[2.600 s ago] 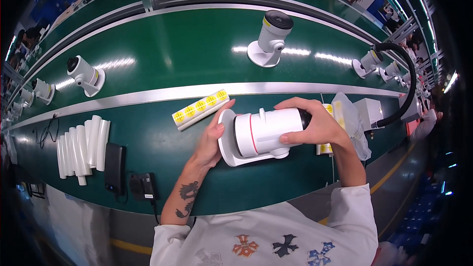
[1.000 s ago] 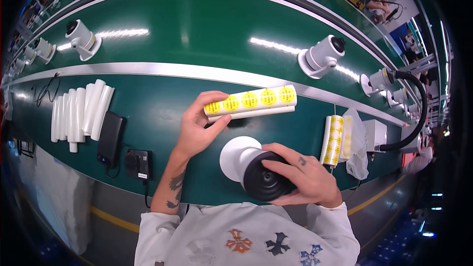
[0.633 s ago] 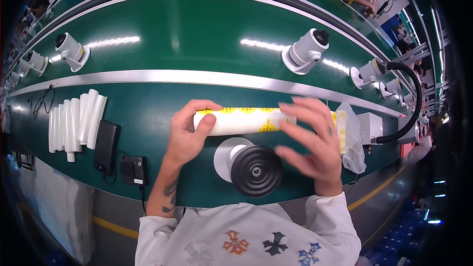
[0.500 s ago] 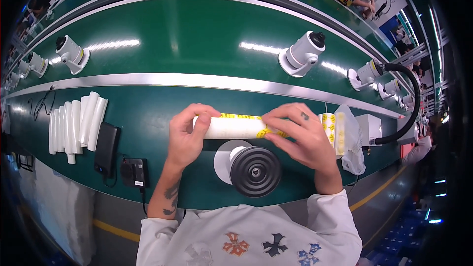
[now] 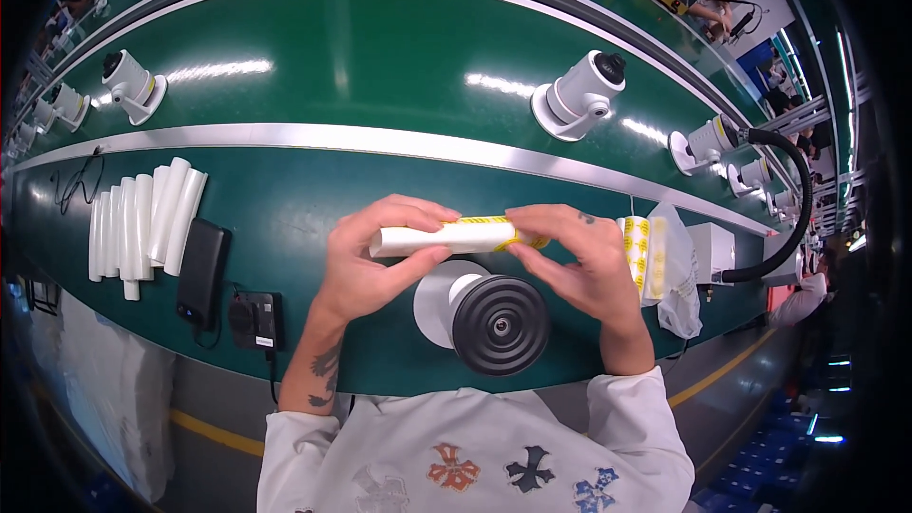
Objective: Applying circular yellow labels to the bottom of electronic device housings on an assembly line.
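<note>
A white tube-like roll (image 5: 465, 237), with a yellow printed strip at its far edge and right end, is held level above the bench in both my hands. My left hand (image 5: 366, 252) is closed round its left part, fingers over the far side and thumb along the near side; the roll's left end sticks out past the palm. At the right end, my right hand (image 5: 584, 252) pinches it between fingers and thumb, covering that end. Just below stands a white device with a black ribbed round part (image 5: 501, 325) facing up and a white disc (image 5: 427, 312) beside it.
White rolls (image 5: 142, 228), a black power bank (image 5: 201, 271) and a black square device (image 5: 256, 320) lie left. Yellow-printed rolls (image 5: 635, 247), a clear plastic bag (image 5: 676, 275) and a white box (image 5: 712, 252) stand right, near a black hose (image 5: 803, 199). White camera-like devices (image 5: 575, 100) line the back.
My left hand has moved its fingers and thumb rightward along the roll, the thumb now below it. The roll's left end shows more. My right hand has closed in slightly to the left.
</note>
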Motion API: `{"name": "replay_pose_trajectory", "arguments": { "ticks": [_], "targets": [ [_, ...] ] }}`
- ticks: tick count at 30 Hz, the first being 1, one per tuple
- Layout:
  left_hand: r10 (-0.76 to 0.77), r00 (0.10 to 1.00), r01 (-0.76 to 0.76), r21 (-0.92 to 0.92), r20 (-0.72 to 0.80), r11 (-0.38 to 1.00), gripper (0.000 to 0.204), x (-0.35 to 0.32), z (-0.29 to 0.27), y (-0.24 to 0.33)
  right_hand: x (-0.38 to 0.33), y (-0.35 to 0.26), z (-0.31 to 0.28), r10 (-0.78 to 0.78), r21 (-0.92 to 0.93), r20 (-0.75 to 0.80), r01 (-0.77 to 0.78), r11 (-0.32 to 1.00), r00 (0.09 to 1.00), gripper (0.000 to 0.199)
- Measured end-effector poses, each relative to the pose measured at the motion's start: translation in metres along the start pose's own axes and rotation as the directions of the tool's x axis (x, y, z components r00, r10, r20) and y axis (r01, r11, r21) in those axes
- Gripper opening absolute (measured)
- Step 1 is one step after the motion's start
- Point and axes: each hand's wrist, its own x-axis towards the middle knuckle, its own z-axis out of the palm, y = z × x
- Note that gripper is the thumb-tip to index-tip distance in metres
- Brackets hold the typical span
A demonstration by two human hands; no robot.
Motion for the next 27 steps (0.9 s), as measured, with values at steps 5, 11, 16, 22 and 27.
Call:
{"name": "replay_pose_trajectory", "arguments": {
  "ticks": [5,11,16,22,27],
  "targets": [
    [0.057,0.998,-0.056,0.059,-0.007,0.997,0.027,-0.001,0.001,0.003,0.001,0.002,-0.004,-0.025,-0.062,0.082,0.030,0.998,0.996,0.024],
    [-0.001,0.997,0.007,0.071,-0.080,0.997,0.027,-0.003,0.005,0.008,0.001,0.007,0.003,-0.211,-0.250,0.034,0.213,0.945,0.977,0.022],
    [-0.085,0.981,0.107,0.120,-0.175,0.987,0.027,-0.008,0.008,0.011,-0.004,0.015,0.008,-0.354,-0.339,0.019,0.339,0.878,0.935,0.022],
    [-0.222,0.951,0.243,0.075,-0.215,0.967,0.030,-0.015,0.007,0.015,-0.001,0.010,0.004,-0.363,-0.373,0.033,0.349,0.860,0.931,0.024],
    [-0.327,0.875,0.354,0.012,-0.356,0.935,0.028,-0.019,0.005,0.009,0.002,-0.006,-0.010,-0.189,-0.318,0.020,0.186,0.930,0.982,0.020]
  ]
}}
